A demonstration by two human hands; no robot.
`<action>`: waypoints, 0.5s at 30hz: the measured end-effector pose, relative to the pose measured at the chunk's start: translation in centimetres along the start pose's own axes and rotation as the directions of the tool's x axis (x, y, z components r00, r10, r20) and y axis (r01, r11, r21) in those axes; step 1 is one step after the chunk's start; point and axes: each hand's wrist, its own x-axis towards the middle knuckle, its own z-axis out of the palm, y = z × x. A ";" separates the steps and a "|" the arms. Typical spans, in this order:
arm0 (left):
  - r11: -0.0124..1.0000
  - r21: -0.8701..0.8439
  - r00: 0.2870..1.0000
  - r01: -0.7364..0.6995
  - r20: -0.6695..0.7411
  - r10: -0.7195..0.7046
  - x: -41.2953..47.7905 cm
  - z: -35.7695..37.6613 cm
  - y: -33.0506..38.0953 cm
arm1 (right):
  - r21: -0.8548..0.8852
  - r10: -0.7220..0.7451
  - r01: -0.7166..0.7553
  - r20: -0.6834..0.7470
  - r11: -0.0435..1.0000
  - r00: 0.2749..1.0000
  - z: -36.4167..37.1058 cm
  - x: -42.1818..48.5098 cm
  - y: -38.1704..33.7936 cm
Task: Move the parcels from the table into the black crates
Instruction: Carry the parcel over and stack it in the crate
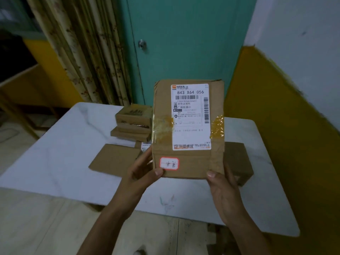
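My left hand [141, 172] pinches the parcel [187, 126] at its 7 o'clock corner; my right hand [222, 188] pinches at 5 o'clock. Parcel lifted above table [64, 144], long axis 6–12 o'clock. Crates not in view.

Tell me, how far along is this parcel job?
No crate is in view, so nothing shows as done. In hand: the left hand and right hand hold a labelled parcel above the table. Left to move: a stack of boxes, a flat parcel and a brown box.
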 end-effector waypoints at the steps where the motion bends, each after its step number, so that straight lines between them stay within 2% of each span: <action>1: 1.000 0.005 0.999 0.008 -0.039 -0.007 -0.7 -0.8 -0.2 | -0.013 0.012 -0.012 0.036 1.000 0.999 0.8 0.2 0.5; 4: 0.999 0.017 0.980 0.028 -0.200 -0.024 -3.7 -3.8 -0.6 | -0.093 0.059 -0.044 0.168 0.995 0.984 4.1 0.6 2.5; 8: 0.999 -0.046 0.908 0.024 -0.418 -0.041 -8.3 -8.4 -1.5 | -0.200 0.157 -0.090 0.349 0.976 0.924 9.0 0.8 5.7; 15: 0.995 -0.090 0.745 -0.042 -0.666 -0.029 -16.2 -17.7 -2.1 | -0.295 0.289 -0.130 0.597 0.947 0.748 21.3 0.7 10.2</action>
